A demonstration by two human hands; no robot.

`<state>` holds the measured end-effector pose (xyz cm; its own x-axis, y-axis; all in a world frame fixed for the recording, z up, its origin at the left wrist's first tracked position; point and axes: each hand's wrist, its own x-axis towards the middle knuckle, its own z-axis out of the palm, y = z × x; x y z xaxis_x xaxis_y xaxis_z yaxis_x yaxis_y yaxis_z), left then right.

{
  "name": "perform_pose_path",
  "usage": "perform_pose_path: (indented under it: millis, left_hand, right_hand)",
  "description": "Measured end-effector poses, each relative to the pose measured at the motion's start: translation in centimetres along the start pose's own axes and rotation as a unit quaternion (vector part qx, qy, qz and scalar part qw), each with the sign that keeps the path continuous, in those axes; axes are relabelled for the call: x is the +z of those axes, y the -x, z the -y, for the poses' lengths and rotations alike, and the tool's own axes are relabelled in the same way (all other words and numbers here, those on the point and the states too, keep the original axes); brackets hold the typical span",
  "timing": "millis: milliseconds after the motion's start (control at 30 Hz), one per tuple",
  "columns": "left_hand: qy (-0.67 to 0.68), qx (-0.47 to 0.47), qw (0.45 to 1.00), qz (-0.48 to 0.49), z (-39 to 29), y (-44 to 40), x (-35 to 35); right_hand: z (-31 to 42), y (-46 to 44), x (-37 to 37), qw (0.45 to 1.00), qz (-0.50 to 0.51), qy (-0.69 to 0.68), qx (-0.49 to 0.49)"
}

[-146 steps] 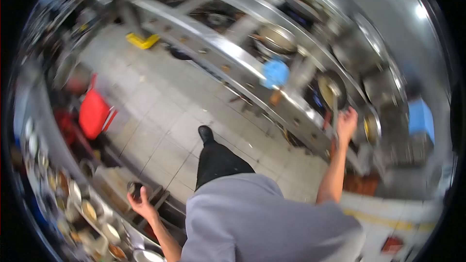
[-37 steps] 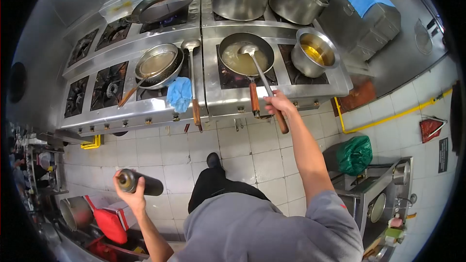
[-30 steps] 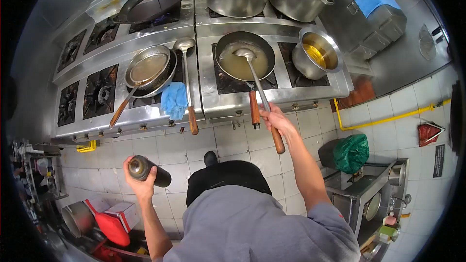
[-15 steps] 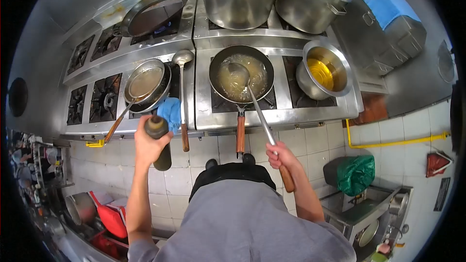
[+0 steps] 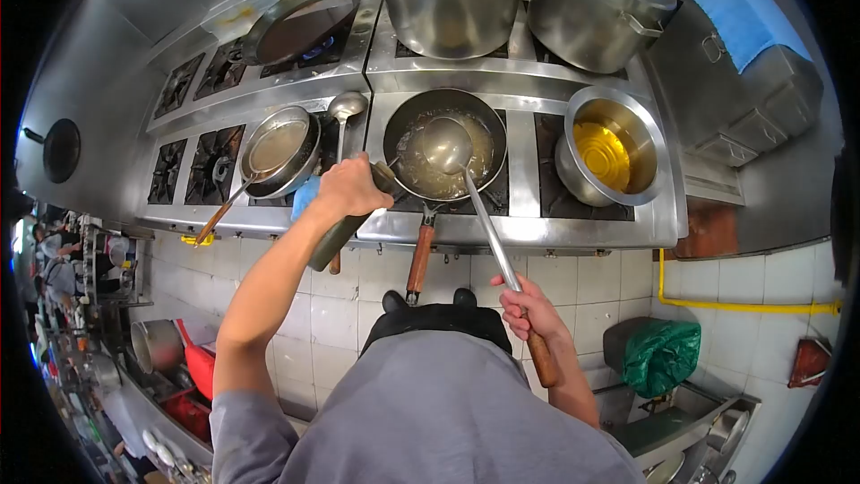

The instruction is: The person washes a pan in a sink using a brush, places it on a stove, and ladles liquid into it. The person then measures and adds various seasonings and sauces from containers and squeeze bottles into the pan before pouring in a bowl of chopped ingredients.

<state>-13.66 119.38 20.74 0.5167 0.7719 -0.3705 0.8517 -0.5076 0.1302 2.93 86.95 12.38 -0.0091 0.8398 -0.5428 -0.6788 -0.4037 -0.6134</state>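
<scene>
My left hand is wrapped round a dark green bottle. The bottle is tilted, its neck pointing at the left rim of a dark frying pan; whether liquid comes out is hard to make out. In the pan is a bubbly, pale liquid. Closed on the long handle of a steel ladle, my right hand grips near the wooden end. The ladle's bowl is over the liquid in the middle of the pan. The pan's wooden handle sticks out towards me.
A steel pot of yellow oil stands right of the pan. To the left are a strainer over another pan, a second ladle and a blue cloth. Large lidded pots stand behind; a flame burns under a wok.
My left hand has moved right and forward with the bottle, tipping it towards the frying pan. The ladle's bowl now shows its rounded underside. My right hand has come slightly back.
</scene>
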Motion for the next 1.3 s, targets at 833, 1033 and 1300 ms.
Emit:
perform_pose_path:
  millis: [833, 1033, 1300]
  left_hand:
    - [-0.042, -0.073, 0.995, 0.047, -3.0, 1.8, 1.8]
    - [0.05, -0.062, 0.996, -0.03, -2.1, 2.9, 2.7]
    - [0.322, -0.029, 0.918, -0.23, -0.8, 8.6, 4.6]
  right_hand:
    - [1.9, -0.2, -5.8, 0.962, 0.141, -0.231, 0.046]
    - [2.3, -0.5, -6.0, 0.936, 0.164, -0.304, 0.062]
    - [3.6, -2.4, -5.3, 0.982, 0.114, -0.141, 0.049]
